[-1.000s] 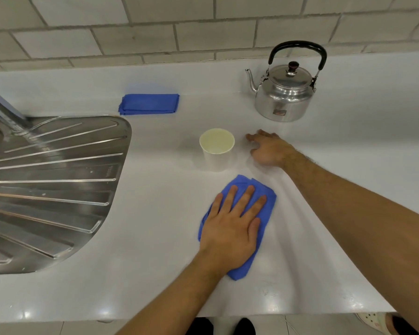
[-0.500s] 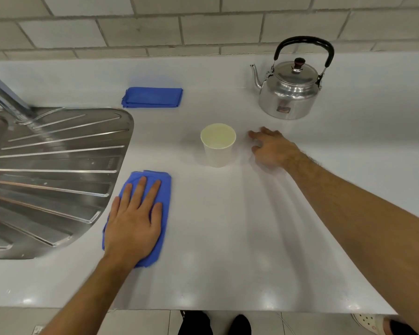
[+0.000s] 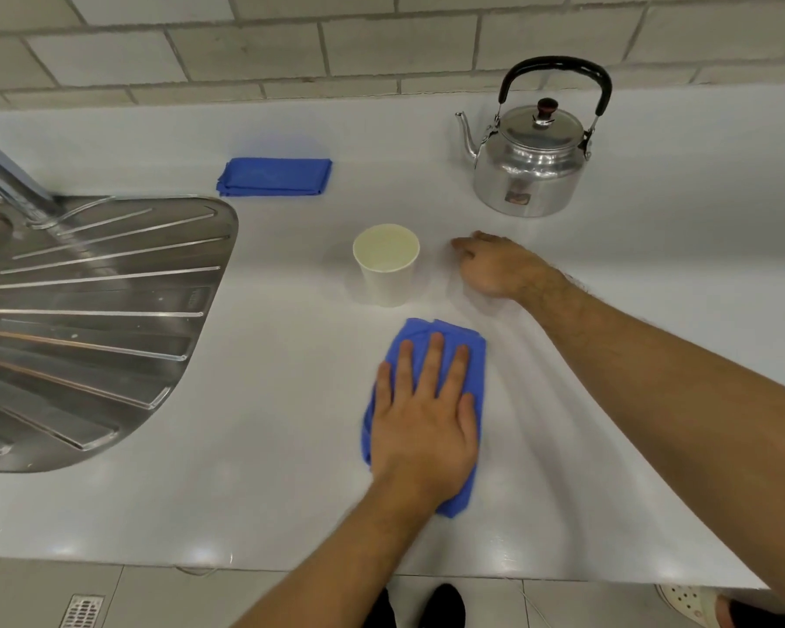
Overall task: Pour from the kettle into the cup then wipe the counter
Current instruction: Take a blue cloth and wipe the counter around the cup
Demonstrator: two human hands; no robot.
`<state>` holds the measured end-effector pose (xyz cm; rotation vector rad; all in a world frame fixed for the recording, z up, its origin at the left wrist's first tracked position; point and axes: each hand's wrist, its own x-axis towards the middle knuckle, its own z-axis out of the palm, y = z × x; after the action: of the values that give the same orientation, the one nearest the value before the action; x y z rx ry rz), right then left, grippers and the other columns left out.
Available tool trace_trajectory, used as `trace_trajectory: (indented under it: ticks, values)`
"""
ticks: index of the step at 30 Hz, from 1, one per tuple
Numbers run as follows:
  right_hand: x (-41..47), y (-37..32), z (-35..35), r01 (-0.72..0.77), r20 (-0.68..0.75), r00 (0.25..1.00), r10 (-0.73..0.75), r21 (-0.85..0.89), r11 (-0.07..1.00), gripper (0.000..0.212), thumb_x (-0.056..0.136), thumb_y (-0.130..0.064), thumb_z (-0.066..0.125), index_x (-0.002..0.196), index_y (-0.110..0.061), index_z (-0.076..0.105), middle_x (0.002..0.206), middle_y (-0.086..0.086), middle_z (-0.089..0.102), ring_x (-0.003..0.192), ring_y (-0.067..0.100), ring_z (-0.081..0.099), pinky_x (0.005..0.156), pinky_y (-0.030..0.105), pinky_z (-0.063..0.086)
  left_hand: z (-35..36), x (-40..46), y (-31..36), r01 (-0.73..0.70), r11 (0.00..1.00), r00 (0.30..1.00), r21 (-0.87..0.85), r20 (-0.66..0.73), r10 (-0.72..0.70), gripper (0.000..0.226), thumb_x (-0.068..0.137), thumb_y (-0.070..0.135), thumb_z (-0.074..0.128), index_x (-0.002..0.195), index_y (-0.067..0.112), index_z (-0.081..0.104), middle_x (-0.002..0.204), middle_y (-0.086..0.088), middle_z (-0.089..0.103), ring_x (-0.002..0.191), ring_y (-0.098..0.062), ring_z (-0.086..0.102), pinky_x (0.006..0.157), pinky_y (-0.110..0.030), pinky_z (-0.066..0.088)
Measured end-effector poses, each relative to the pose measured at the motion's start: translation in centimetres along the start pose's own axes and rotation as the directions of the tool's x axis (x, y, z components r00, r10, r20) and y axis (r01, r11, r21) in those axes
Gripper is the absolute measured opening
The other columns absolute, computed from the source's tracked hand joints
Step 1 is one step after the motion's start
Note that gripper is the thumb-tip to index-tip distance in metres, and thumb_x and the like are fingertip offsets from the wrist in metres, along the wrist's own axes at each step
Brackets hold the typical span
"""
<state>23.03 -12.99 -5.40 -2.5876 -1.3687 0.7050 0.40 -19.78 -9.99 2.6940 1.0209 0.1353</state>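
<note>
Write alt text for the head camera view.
A left hand presses a blue cloth flat on a white counter, just in front of a paper cup. The right hand rests beside the cup, with a steel kettle behind.

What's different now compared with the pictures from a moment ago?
The left hand, pressed flat on the blue cloth, swept it left toward the sink, then back right to just in front of the cup. Nothing was picked up or let go. The right hand, kettle, cup and folded cloth stayed put.
</note>
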Motion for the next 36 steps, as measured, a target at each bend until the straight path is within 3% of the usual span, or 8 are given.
trace_trajectory:
  ticks: [6, 11, 14, 18, 23, 26, 31, 36]
  values:
    - [-4.2, 3.1, -0.7, 0.083, -0.337, 0.942, -0.017, 0.181, 0.980, 0.042, 0.098, -0.016, 0.038, 0.137, -0.019, 0.053, 0.144, 0.009, 0.050, 0.127, 0.030, 0.049, 0.104, 0.044, 0.042, 1.6, 3.6, 5.2, -0.126, 0.992, 0.991, -0.022, 0.049, 0.127, 0.059, 0.098, 0.047, 0.013, 0.155, 0.030, 0.013, 0.165, 0.001, 0.006, 0.151, -0.027, -0.005, 0.120, -0.047, -0.009]
    - [-8.4, 4.3, -0.3, 0.062, -0.430, 0.900, 0.069, 0.284, 0.957, 0.031, 0.091, 0.000, 0.043, 0.108, -0.014, 0.065, 0.110, 0.011, 0.062, 0.094, 0.024, 0.060, 0.079, 0.034, 0.051, 2.0, 5.0, 8.5, -0.114, 0.990, 0.978, -0.083, 0.164, 0.126, 0.059, 0.101, 0.044, 0.015, 0.155, 0.026, 0.002, 0.165, -0.001, -0.007, 0.149, -0.028, -0.018, 0.118, -0.047, -0.017]
    - [-10.9, 3.7, 1.1, 0.057, -0.416, 0.906, 0.079, 0.305, 0.950, 0.030, 0.088, 0.003, 0.045, 0.099, -0.014, 0.066, 0.104, 0.009, 0.063, 0.093, 0.022, 0.059, 0.077, 0.030, 0.049, 0.3, 5.8, 8.4, -0.054, 0.928, 0.953, -0.368, 0.258, 0.158, 0.056, 0.102, 0.032, 0.026, 0.156, 0.024, 0.010, 0.165, 0.001, -0.001, 0.149, -0.025, -0.017, 0.119, -0.047, -0.015]
    - [-13.5, 2.3, 4.0, 0.071, -0.485, 0.869, 0.098, 0.318, 0.945, 0.028, 0.094, -0.008, 0.045, 0.113, -0.012, 0.065, 0.118, 0.011, 0.059, 0.111, 0.025, 0.052, 0.088, 0.024, 0.038, -2.8, 4.6, 5.1, 0.004, 0.723, 0.971, -0.691, 0.176, 0.163, 0.061, 0.095, 0.005, 0.038, 0.152, 0.021, 0.026, 0.163, -0.001, 0.010, 0.150, -0.021, -0.002, 0.121, -0.039, -0.006]
    - [-14.7, -0.3, 9.1, -0.244, -0.351, 0.912, 0.211, -0.051, 0.968, 0.061, 0.102, -0.043, 0.030, 0.154, -0.012, 0.022, 0.162, 0.015, 0.017, 0.148, 0.037, 0.014, 0.117, 0.043, 0.017, -4.8, 3.5, -4.3, -0.021, 0.897, 0.999, -0.441, 0.015, 0.031, 0.053, 0.097, 0.008, 0.043, 0.148, 0.017, 0.034, 0.164, -0.002, 0.008, 0.151, -0.018, -0.002, 0.117, -0.031, -0.006]
    - [-14.8, -0.9, 10.9, -0.334, -0.354, 0.896, 0.267, -0.144, 0.931, 0.068, 0.100, -0.052, 0.016, 0.157, -0.020, -0.002, 0.165, 0.009, -0.005, 0.149, 0.042, -0.004, 0.119, 0.048, 0.003, -5.9, 4.1, -10.6, 0.017, 0.987, 0.999, -0.161, -0.030, -0.022, 0.055, 0.101, 0.025, 0.036, 0.153, 0.015, 0.023, 0.165, -0.005, 0.002, 0.151, -0.023, -0.003, 0.120, -0.039, -0.003]
    - [-12.2, -0.1, 9.7, -0.354, -0.335, 0.896, 0.290, -0.149, 0.923, 0.067, 0.100, -0.052, 0.015, 0.157, -0.022, -0.003, 0.166, 0.006, -0.005, 0.149, 0.041, -0.005, 0.120, 0.048, 0.002, -5.5, 5.5, -16.2, 0.056, 0.998, 0.998, 0.039, 0.040, -0.057, 0.063, 0.100, 0.046, 0.017, 0.156, 0.022, -0.002, 0.164, 0.001, -0.012, 0.150, -0.020, -0.012, 0.121, -0.041, -0.007]
    - [-5.8, -0.2, 6.7, -0.391, -0.367, 0.867, 0.337, -0.082, 0.917, 0.064, 0.101, -0.049, 0.018, 0.157, -0.021, 0.004, 0.166, 0.006, 0.001, 0.149, 0.040, -0.002, 0.120, 0.048, 0.004, -4.4, 5.8, -16.6, 0.046, 0.997, 0.999, 0.068, 0.013, -0.047, 0.063, 0.098, 0.049, 0.011, 0.155, 0.027, -0.006, 0.164, 0.005, -0.008, 0.150, -0.018, -0.010, 0.121, -0.040, -0.007]
